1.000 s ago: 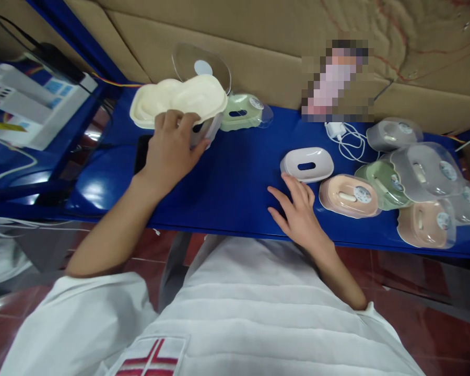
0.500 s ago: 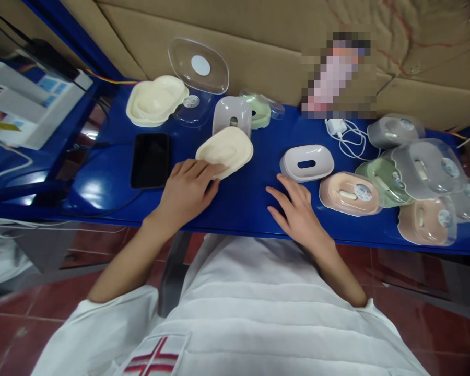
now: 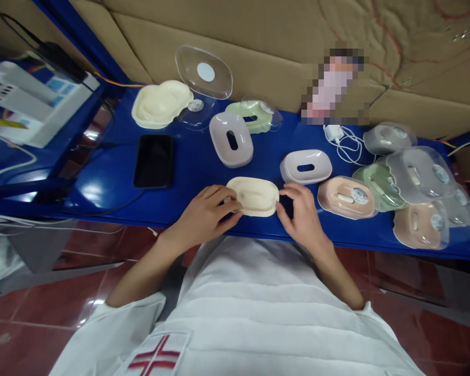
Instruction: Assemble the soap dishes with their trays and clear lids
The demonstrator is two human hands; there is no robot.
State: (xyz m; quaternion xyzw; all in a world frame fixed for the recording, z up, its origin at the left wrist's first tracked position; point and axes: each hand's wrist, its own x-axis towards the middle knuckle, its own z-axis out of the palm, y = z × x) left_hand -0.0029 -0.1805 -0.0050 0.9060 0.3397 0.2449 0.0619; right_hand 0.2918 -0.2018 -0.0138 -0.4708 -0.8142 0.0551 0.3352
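A cream oval plastic tray [image 3: 256,197] lies near the front edge of the blue table, between my two hands. My left hand [image 3: 213,209] grips its left end, thumb in front and fingers over the rim. At the opposite end, my right hand [image 3: 301,209] has its curved thumb and fingers at the rim, seemingly touching it. Behind the tray sit a pale lilac oval shell with a slot [image 3: 232,140] and a second whitish-lilac slotted shell [image 3: 306,166]. A green slotted shell [image 3: 254,116] stands further back beside clear plastic.
Stacked cream trays [image 3: 159,104] and a clear oval lid [image 3: 204,73] are at the back left. A black phone [image 3: 153,161] lies on the left. To the right are a peach box [image 3: 347,197], several other lidded boxes and a white charger cable [image 3: 344,143]. Cardboard [image 3: 258,47] lines the back.
My left hand has brought the cream tray forward and right, off the lilac shell, and laid it level. My right hand has come to its right end.
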